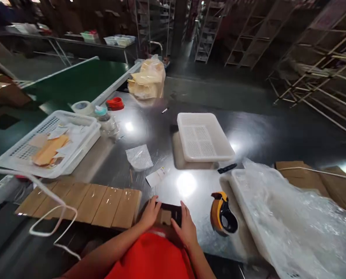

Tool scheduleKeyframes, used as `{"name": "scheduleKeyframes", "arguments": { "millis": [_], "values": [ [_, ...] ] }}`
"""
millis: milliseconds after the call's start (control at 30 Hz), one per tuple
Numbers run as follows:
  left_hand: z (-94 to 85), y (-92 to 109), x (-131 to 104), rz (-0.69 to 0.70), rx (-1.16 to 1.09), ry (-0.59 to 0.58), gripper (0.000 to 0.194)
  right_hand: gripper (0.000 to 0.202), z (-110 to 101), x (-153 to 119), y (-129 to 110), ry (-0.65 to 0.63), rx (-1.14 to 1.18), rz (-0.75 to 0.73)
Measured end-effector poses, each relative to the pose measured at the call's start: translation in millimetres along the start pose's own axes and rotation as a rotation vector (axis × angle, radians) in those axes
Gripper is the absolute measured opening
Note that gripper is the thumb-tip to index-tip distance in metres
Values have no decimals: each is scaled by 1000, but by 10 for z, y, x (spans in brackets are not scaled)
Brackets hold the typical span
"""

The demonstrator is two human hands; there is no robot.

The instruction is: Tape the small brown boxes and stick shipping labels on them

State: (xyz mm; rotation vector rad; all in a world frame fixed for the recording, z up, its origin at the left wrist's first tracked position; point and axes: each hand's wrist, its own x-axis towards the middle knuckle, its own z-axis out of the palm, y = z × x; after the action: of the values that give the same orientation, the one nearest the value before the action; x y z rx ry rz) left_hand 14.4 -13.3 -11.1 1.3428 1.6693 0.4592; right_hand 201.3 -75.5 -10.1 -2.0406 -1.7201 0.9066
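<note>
A small brown box with dark edges (166,216) is at the near edge of the metal table, right in front of my red top. My left hand (150,214) holds its left side, fingers over the far corner. On the opposite side my right hand (188,228) grips it, with the thumb lying over the top. My wrists hide the near part of the box. A white paper slip (155,178) lies just beyond it, below a clear bubble-wrap pouch (139,157). To the right of my right hand stands a tape dispenser (223,217) with an orange-yellow frame.
A white basket (206,153) sits mid-table, with a black tool (227,168) near its corner. Clear plastic bags (300,221) heap over a tray at right. Left are flat cardboard boxes (103,203), a white cable (50,193) and a basket of papers (12,155).
</note>
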Motion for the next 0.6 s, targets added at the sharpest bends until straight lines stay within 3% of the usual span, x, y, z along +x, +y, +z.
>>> {"name": "scheduleKeyframes", "arguments": {
  "millis": [133,267,333,467,600],
  "values": [
    [164,43,-48,46,38,48,37,66,-11,48,62,131,-168,-80],
    [181,91,-84,3,3,48,36,48,-47,460,-278,240,-256,-316],
    [191,119,-96,-32,-24,67,40,41,-6,782,-624,169,-290,-427],
    [279,133,-84,-76,-37,100,46,39,278,1401,-1338,-112,-464,-535],
    [358,116,-18,-171,18,11,44,46,634,1856,-1715,-283,-637,-578]
  ]
}}
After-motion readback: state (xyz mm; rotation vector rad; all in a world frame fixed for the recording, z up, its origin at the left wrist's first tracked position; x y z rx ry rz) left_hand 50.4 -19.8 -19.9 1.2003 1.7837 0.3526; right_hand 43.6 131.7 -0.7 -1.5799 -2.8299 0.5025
